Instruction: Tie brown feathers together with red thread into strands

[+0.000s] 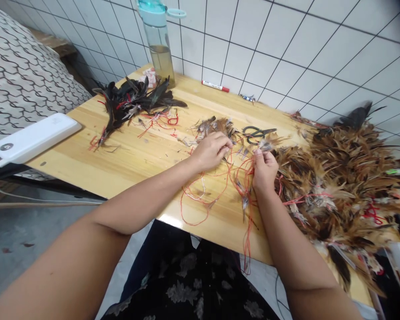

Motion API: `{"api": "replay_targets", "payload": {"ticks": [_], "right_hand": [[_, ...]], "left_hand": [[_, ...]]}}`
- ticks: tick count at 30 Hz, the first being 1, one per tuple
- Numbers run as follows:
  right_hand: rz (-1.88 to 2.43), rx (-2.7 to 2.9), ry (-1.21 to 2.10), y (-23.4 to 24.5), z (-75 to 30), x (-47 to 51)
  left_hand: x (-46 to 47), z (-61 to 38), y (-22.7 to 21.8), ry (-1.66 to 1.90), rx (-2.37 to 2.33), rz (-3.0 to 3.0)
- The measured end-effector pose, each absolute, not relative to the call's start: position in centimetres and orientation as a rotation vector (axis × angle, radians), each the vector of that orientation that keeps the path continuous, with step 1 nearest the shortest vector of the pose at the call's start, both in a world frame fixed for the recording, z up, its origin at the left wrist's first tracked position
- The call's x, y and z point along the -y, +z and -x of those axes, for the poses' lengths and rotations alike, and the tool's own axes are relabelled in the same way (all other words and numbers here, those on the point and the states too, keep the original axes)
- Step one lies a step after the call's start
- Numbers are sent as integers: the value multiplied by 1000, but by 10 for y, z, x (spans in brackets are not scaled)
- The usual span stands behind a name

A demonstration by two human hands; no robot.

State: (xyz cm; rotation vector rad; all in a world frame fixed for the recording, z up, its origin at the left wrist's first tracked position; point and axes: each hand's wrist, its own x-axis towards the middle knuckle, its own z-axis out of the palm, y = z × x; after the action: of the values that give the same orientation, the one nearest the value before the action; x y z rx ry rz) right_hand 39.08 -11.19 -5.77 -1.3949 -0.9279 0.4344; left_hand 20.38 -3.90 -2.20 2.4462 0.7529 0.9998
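My left hand (212,150) rests on the wooden table (133,155), fingers curled into a small clump of brown feathers (216,126). My right hand (264,168) is closed in a pinch on a small feather tuft tied with red thread (220,186). Loose loops of that thread trail across the table and over its front edge. A large heap of brown feathers (346,178) lies just right of my right hand. Black scissors (256,132) lie beyond both hands.
A pile of dark feathers (133,100) with red thread sits at the far left. A water bottle (160,42) and a red-capped marker (215,86) stand by the tiled wall. A white power bank (33,137) lies at the table's left end.
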Motion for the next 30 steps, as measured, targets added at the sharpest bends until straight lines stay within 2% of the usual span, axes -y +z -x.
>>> {"api": "replay_targets", "payload": {"ticks": [8,15,18,25,30], "right_hand": [[1405,875,445,-52,-387,113],[1423,889,460,-51,-386,114],[1425,899,461,-50,-385,114],[1478,930,468,-51,-384,113],[1521,955,483,-53,-382,114]], "left_hand": [[38,-248,-1,557,-1060,-2602],[31,-279,-3,291,-1268,-2505],[24,-275,-8,363,-1202,-2426],[13,-245,-12,931,-1078,-1751],[30,-229,-4,924,-833,-1292]]}}
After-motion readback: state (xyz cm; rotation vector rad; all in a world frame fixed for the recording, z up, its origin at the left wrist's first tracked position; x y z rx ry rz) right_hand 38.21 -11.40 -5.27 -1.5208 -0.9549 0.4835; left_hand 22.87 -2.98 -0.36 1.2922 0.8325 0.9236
